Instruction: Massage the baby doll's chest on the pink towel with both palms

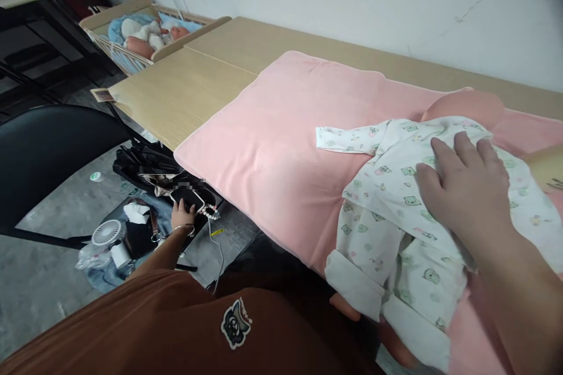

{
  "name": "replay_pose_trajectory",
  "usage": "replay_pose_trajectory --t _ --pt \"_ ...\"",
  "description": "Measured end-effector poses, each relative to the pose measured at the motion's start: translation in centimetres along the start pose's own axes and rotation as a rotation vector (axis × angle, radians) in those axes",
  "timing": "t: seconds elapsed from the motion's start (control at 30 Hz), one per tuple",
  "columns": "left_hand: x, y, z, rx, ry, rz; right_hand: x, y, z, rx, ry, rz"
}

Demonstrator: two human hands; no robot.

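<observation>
Currently, your right hand [468, 187] rests on the torso of the dressed doll [396, 193], its fingers [445, 155] spread across the printed top. You have the doll on the pink mat [281, 146], which covers much of the surface [180, 88]; the head [464, 106] lies beyond your fingertips, toward the far edge, while the feet [345, 307] reach the near edge. Down below that edge, your left hand [182, 220] is on a phone [188, 195]; you cannot tell whether those fingers pinch it or only lie over it. For moving, you have open room on the mat between the doll's outstretched sleeve [347, 139] and the mat's left corner. Farther left, wood-toned surface runs toward the crib [191, 40] by its far left corner; along the far edge, the wall [352, 6] limits you.
</observation>
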State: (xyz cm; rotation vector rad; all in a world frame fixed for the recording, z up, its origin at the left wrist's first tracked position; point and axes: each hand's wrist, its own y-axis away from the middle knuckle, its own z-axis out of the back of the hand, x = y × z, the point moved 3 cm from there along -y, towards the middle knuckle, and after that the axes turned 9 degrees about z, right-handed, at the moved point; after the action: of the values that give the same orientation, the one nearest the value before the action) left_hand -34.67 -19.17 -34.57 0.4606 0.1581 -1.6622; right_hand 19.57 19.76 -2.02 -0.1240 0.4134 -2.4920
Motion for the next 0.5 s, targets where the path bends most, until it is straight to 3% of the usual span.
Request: replay_pose_trajectory --t 0.5 --pt "1.0 2.1 -0.4 -0.039 -0.114 -0.156 -0.5 0.0 -0.6 -0.043 0.087 0.084"
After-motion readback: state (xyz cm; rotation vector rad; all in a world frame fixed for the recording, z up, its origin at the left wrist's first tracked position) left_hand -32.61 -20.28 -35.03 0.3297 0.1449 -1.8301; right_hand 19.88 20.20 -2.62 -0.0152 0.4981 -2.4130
